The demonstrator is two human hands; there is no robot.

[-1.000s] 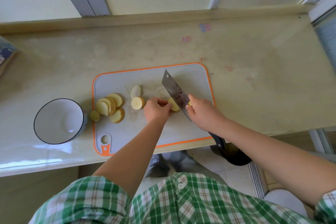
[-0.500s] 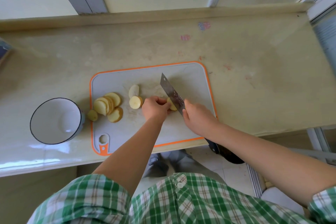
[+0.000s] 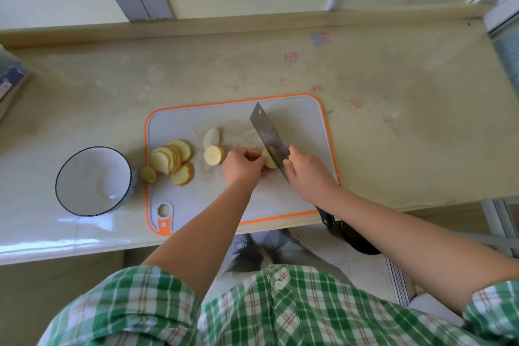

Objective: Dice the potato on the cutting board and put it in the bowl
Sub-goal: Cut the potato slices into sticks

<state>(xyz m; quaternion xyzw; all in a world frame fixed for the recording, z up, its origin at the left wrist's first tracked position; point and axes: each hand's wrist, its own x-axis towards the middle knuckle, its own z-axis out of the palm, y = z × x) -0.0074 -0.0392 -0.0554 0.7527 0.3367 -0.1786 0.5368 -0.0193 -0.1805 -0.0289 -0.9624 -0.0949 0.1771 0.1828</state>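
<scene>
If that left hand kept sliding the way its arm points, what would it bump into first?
The left hand pinches a potato piece; just beyond it stands the knife, held by the right hand. So probably the knife's blade, though its height is unclear.

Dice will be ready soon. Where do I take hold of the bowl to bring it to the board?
Pinch the bowl at its near rim, coming from above with the left hand once free. It stands upright and looks empty, with no handle visible, and a potato end crowds its right side.
</scene>
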